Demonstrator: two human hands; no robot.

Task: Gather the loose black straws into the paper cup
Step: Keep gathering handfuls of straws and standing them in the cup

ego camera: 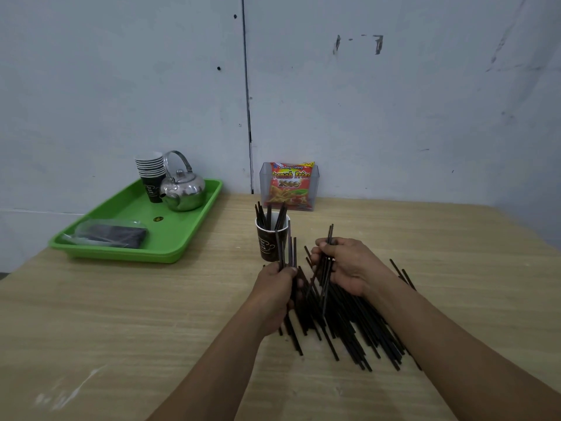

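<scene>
A dark paper cup with a printed mug design (271, 243) stands upright on the light wooden table (121, 314), just above the centre of the frame, and already holds a handful of thin black straws (268, 215) that lean against its rim. Directly below it the left hand (277, 288) curls its fingers round a small upright bundle of straws (292, 252) whose tips rise beside the cup's wall. The right hand (349, 267), just to the right, pinches a few more straws (330, 238) between thumb and curled fingers. Under and below both hands lies the loose pile of black straws (355, 329), fanned across the wood toward the lower right. In the upper left a bright green plastic tray (188, 232) lies along the table's left edge. It carries a stack of dark paper cups (151, 174), a shiny steel kettle (183, 189) touching that stack, and a clear plastic bag with dark contents (112, 233) that I cannot make out. Behind the cup, against the pale grey wall (394, 101), a clear plastic holder (263, 183) contains a red-and-yellow French Fries snack packet (290, 186). Bare wood fills the lower left of the frame and the strip right of the pile — the table's far edge meets the wall.
</scene>
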